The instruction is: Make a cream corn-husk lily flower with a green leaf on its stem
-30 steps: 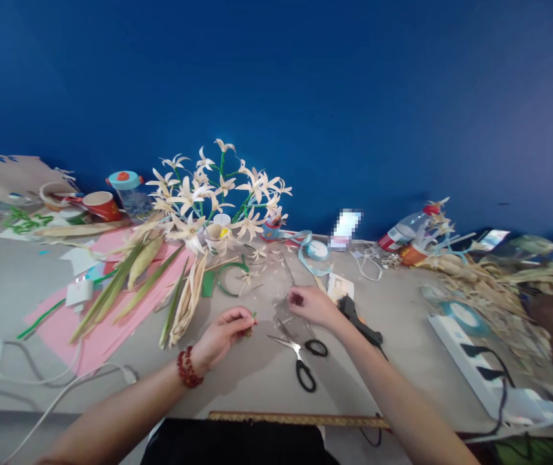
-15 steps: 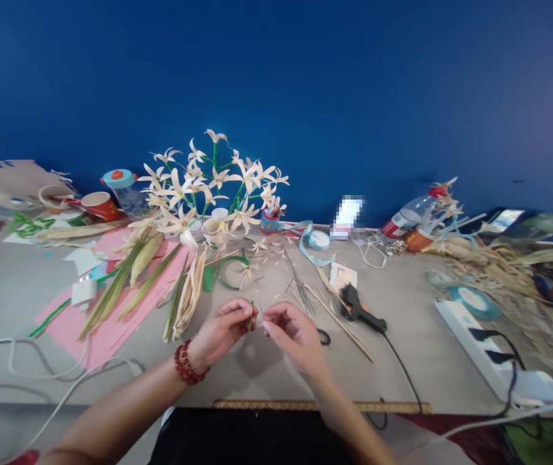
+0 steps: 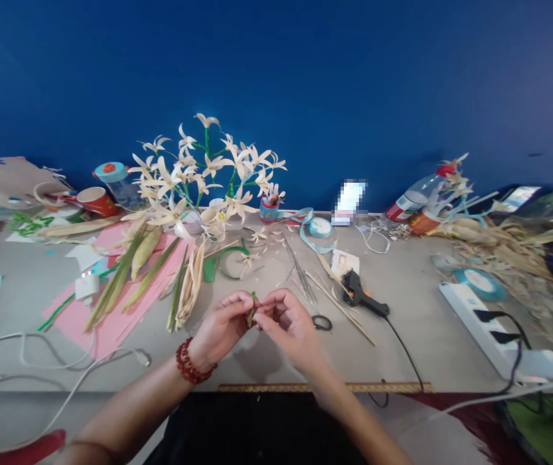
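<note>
My left hand [image 3: 222,328], with a red bead bracelet [image 3: 190,361] on its wrist, pinches a short, narrow green piece [image 3: 251,310], possibly leaf or husk, between thumb and fingertips. Against that piece sit the closed fingertips of my right hand [image 3: 290,326]. What my right hand pinches is hidden behind its fingers. Both hands are just above the grey table, near its front edge. Beyond them lie a green tape roll [image 3: 232,263], thin grey wires [image 3: 299,268] and pale sticks [image 3: 341,309]. Black-handled scissors [image 3: 322,322] lie beside my right hand.
White husk-like flowers on green stems [image 3: 213,166] stand at the back. Corn husks [image 3: 116,284] lie on pink paper [image 3: 80,316] at left. To the right are a glue gun [image 3: 363,295] with its cord, a power strip [image 3: 474,332], ribbon [image 3: 480,284] and a bottle [image 3: 414,200].
My right hand has moved left, its fingertips now meeting the green piece in my left hand. The thin strand it held is out of sight. The view has shifted slightly.
</note>
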The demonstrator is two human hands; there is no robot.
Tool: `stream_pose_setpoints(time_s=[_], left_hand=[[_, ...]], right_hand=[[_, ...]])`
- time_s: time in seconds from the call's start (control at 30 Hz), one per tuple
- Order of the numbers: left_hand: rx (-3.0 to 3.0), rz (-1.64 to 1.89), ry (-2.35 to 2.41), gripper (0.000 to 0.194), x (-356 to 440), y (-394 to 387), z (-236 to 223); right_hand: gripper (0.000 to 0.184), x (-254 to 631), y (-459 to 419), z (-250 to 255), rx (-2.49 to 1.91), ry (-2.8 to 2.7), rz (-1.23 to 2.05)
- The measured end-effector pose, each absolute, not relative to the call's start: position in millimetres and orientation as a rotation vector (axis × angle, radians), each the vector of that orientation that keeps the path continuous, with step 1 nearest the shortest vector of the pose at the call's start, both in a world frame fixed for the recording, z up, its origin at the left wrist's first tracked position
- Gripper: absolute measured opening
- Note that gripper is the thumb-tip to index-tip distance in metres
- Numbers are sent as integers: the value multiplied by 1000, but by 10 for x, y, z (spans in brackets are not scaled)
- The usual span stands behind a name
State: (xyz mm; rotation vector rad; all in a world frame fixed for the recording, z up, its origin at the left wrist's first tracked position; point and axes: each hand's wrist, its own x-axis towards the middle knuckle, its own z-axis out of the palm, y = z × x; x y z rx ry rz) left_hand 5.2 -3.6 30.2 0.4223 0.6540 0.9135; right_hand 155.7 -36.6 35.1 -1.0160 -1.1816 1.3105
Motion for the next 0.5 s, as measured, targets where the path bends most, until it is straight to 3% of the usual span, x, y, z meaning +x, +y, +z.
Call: stream_pose_setpoints(time_s=[0.5], left_hand=[[296, 932, 695, 18, 124, -106, 323]], right_hand=[[16, 1566, -409, 374, -994, -1161, 1298]])
